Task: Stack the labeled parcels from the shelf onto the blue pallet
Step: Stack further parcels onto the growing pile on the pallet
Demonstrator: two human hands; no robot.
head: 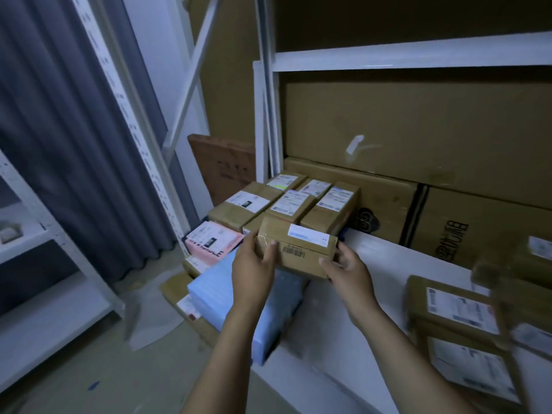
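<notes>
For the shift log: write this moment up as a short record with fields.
held item: brown cardboard parcel, white label on top, barcode on its near side
left hand: grips the parcel's left end, thumb on top
right hand: fingers curled round the parcel's right end
behind it: labeled brown parcels packed side by side
left of those: pink parcel
white shelf: more labeled parcels at its right end, blurred

"INVISIBLE" on pink parcel [213, 239], shipping labels [291, 201] too blurred
</notes>
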